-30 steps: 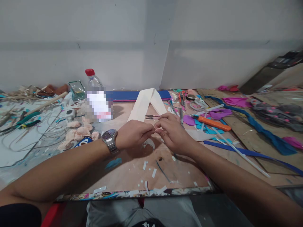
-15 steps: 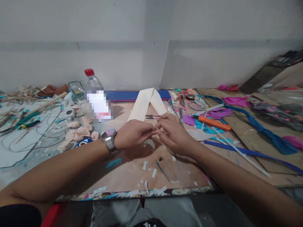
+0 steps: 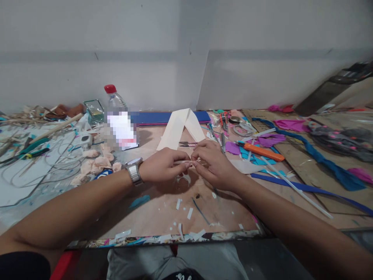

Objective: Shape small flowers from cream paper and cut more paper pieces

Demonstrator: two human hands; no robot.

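My left hand (image 3: 163, 165), with a steel watch on its wrist, pinches a thin pale strip (image 3: 183, 161) between thumb and fingers. From the other side my right hand (image 3: 212, 166) grips the same strip, so the fingertips of both hands nearly meet. Most of the strip is hidden by the fingers, and its material is hard to make out. Just beyond the hands lies a folded cream paper band (image 3: 172, 132). Small scissors (image 3: 186, 144) rest by the right fingers. A whitish curl-shaped patch (image 3: 184, 179) shows on the table below the hands.
To the left are a red-capped bottle (image 3: 110, 90), a lit phone (image 3: 120, 130), peach crumpled pieces (image 3: 100, 163) and green-handled pliers (image 3: 35, 147). An orange cutter (image 3: 262, 151), a blue strip (image 3: 309, 189) and coloured scraps lie on the right. Paper bits lie near the front edge.
The left thumb has shifted slightly and the left fingers have parted a little, showing more of the pale strip. The left wrist has turned a bit. My right hand barely moves.
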